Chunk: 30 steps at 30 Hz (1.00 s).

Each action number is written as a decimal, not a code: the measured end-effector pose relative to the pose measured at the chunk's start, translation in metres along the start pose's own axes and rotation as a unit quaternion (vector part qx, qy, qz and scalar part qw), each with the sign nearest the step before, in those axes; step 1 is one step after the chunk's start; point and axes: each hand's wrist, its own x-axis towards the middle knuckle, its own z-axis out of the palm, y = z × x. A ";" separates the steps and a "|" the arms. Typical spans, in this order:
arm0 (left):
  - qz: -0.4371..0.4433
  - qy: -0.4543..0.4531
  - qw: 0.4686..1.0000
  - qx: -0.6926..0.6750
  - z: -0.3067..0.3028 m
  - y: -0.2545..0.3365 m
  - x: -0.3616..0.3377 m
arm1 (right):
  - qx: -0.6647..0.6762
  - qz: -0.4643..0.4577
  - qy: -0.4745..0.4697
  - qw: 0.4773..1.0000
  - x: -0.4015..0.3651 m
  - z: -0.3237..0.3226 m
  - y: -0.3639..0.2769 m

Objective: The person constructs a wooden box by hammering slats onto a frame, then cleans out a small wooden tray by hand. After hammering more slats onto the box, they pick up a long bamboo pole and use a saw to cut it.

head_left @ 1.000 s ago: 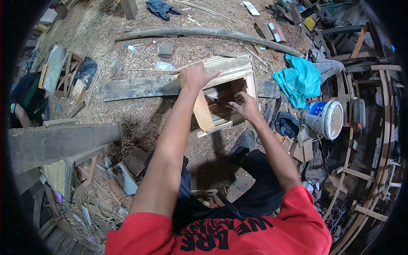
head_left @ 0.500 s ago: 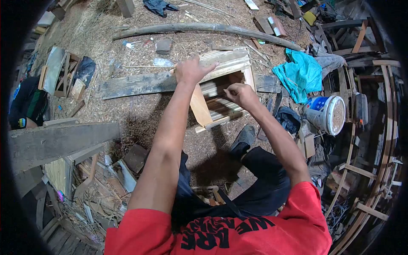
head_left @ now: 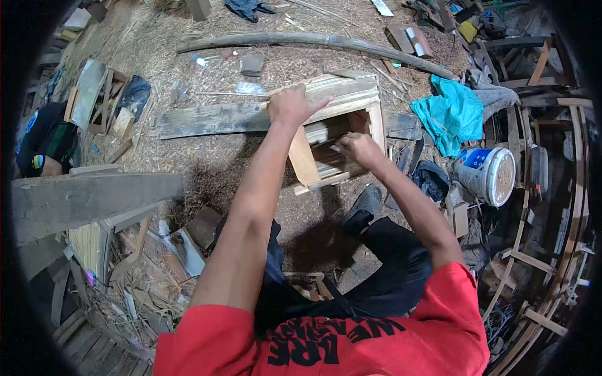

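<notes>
A pale wooden box frame (head_left: 342,95) with an open side lies on a dark plank (head_left: 207,120) on the ground. My left hand (head_left: 293,108) rests on the box's upper left corner, thumb stretched out to the right along the slats. Over the box's opening is my right hand (head_left: 359,149), its fingers curled together in a pinch; what they hold, if anything, is too small to make out. A flat light board (head_left: 303,160) forms the box's left end.
A curved pole (head_left: 313,39) lies beyond the box. To the right are a teal cloth (head_left: 453,116) and a white bucket (head_left: 486,175). A thick grey beam (head_left: 94,203) juts in from the left, near another person (head_left: 47,141). Scrap wood lies around.
The whole view has shifted slightly, so the scene sits a little more to the right. My left hand stays on the box; my right hand remains curled at the opening.
</notes>
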 end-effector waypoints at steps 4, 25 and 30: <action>0.011 -0.001 1.000 0.016 -0.002 0.001 0.005 | 0.044 -0.030 0.043 0.998 0.005 -0.036 -0.004; 0.012 0.001 1.000 0.029 0.004 0.003 0.002 | 0.053 0.026 -0.027 0.998 0.032 -0.079 -0.027; 0.027 0.011 1.000 0.006 0.016 -0.004 0.001 | 0.050 0.004 0.014 0.999 0.007 0.002 0.008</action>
